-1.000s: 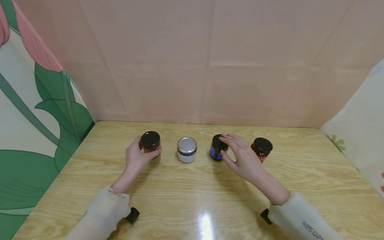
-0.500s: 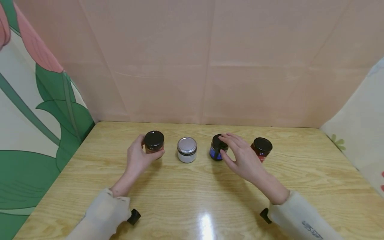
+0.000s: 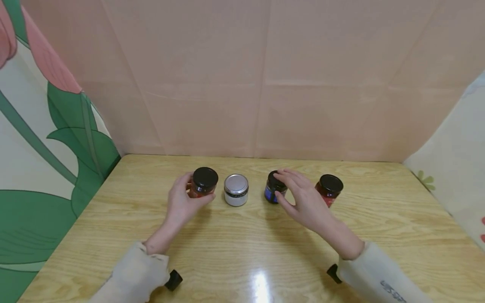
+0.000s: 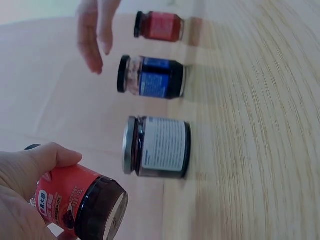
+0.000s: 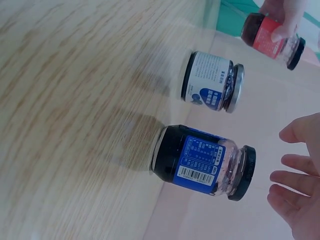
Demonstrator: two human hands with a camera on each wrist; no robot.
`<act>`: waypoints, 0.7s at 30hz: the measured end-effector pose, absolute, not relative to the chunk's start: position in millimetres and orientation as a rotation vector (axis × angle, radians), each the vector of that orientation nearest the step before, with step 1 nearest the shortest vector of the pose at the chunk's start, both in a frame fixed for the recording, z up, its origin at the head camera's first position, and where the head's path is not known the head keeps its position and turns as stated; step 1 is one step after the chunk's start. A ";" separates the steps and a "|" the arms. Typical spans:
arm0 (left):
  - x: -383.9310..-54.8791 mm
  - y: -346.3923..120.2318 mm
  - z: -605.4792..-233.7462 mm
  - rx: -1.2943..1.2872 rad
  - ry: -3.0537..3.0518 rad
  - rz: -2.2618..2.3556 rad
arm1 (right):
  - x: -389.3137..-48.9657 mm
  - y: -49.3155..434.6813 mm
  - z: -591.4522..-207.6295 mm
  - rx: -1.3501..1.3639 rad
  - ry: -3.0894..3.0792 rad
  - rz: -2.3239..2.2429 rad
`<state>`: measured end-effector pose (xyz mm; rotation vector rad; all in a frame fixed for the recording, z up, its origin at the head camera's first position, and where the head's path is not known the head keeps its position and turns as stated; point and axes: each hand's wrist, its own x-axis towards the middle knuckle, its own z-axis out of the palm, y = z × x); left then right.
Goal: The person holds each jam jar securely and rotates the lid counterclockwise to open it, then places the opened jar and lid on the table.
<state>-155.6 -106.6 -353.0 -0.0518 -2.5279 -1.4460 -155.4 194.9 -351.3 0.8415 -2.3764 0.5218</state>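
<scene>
My left hand (image 3: 183, 202) grips a red-labelled jar (image 4: 70, 197) with a black lid, thumb on one side and fingers round the other. In the left wrist view that jar is tilted and held off the table. Just right of it stands a white-labelled jar (image 3: 236, 191) with a silver lid. My right hand (image 3: 305, 200) hovers over a blue-labelled jar (image 5: 200, 160) with a black lid; the right wrist view shows a gap between the fingertips (image 5: 286, 134) and that lid. Another red-labelled jar (image 3: 330, 187) stands to the right, partly behind the right hand.
The wooden table (image 3: 227, 248) runs back to a pink cloth (image 3: 197, 84) hanging behind it. Cloth with a green leaf and flower print (image 3: 75, 109) hangs at the left. A black piece (image 3: 173, 280) sits under the left sleeve, another (image 3: 334, 273) under the right.
My left hand has carried the red-labelled jar to the right, closer to the silver-lidded jar. The right hand stays almost where it was, and the standing jars have not moved.
</scene>
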 end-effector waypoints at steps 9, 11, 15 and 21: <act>-148.5 -93.7 -351.1 -0.101 -2.533 -1.454 | -151.0 189.2 -351.7 0.842 -2.413 0.546; -147.8 -90.5 -351.4 -0.128 -2.533 -1.451 | -150.5 187.2 -351.7 0.839 -2.414 0.542; -147.0 -83.8 -353.0 -0.176 -2.524 -1.446 | -148.9 182.3 -351.8 0.815 -2.428 0.557; -144.8 -72.7 -354.9 -0.222 -2.511 -1.470 | -146.9 173.6 -351.5 0.822 -2.422 0.618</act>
